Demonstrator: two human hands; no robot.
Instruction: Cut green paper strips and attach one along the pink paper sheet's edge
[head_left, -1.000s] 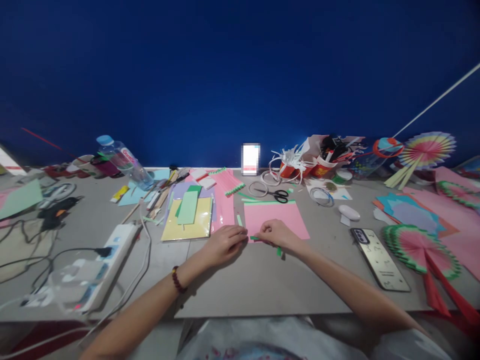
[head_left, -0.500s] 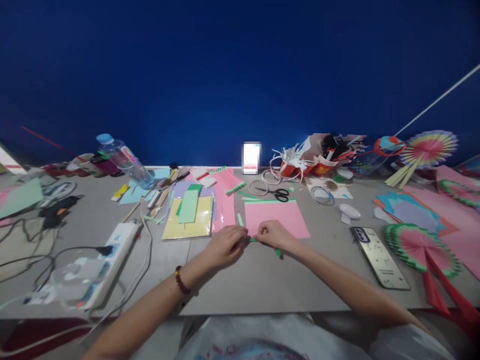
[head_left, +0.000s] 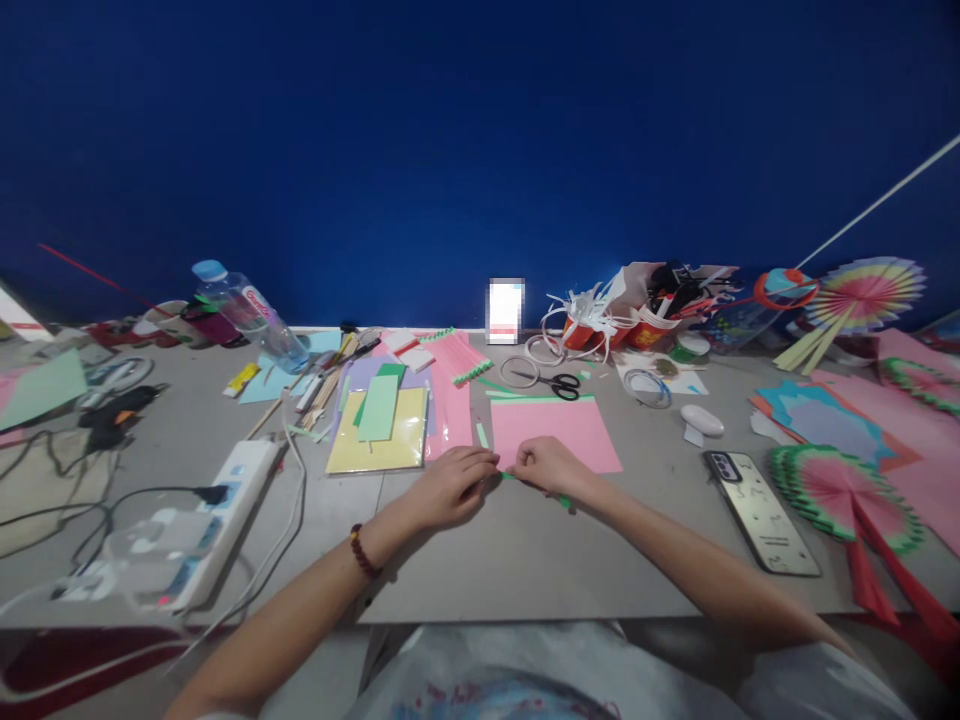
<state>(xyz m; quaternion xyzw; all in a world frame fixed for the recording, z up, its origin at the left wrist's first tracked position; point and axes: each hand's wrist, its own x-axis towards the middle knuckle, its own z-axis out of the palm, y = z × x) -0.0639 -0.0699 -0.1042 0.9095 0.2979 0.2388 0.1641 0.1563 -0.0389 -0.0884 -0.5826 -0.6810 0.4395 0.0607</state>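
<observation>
A narrow green paper strip (head_left: 508, 476) runs between my two hands just in front of a pink sheet. My left hand (head_left: 459, 486), with a dark bead bracelet on the wrist, pinches one end of it. With bent fingers my right hand (head_left: 546, 466) grips the strip farther along, and its loose end (head_left: 564, 502) shows below the wrist. The pink sheet (head_left: 556, 432) has a green strip along its far edge. Behind it lie black-handled scissors (head_left: 562, 385) and a ring of tape (head_left: 519, 372). The fingertips partly hide the strip.
At left are a power strip (head_left: 225, 520) with cables, a water bottle (head_left: 259, 318) and packed yellow paper (head_left: 405, 432). To the right lie a phone (head_left: 761, 512), a white mouse-like object (head_left: 702, 420) and a pink-green paper fan (head_left: 832, 490). Paper cups (head_left: 651, 330) with tools stand behind.
Both hands stay almost in place, pinching the strip. Its loose end by the right wrist has shifted slightly right. The whole view has moved a little.
</observation>
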